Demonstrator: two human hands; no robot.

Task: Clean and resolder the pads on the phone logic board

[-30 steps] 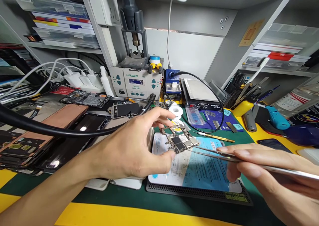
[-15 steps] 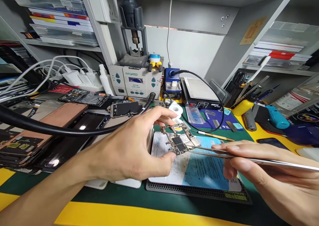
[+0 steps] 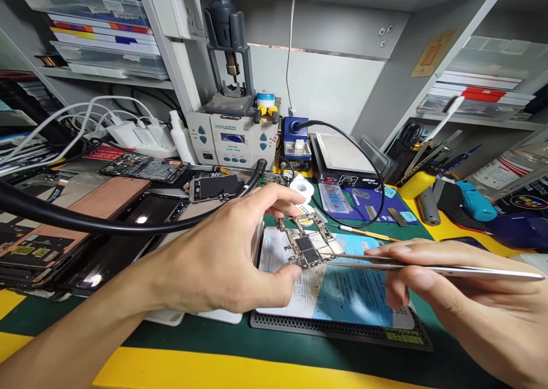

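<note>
My left hand (image 3: 244, 246) grips a small phone circuit board (image 3: 309, 243) by its left edges, between the thumb and the fingers. The board is tilted and held above a blue and white printed sheet (image 3: 355, 286) on a dark perforated stand. In my right hand (image 3: 454, 286) is a pair of metal tweezers (image 3: 377, 262), pinched between thumb and fingers. The tips of the tweezers reach the board's lower right edge; whether they touch it I cannot tell.
Behind stand a hot air station (image 3: 233, 140), a soldering station (image 3: 296, 143) and a heating plate (image 3: 346, 160). A thick black hose (image 3: 128, 224) crosses over phone parts at left. A brown-handled brush (image 3: 368, 233) lies beyond the sheet. Yellow bottle (image 3: 415, 183) at right.
The tweezers and my right hand have shifted slightly, and the board's tilt has altered a little. My left hand keeps its grip almost unmoved.
</note>
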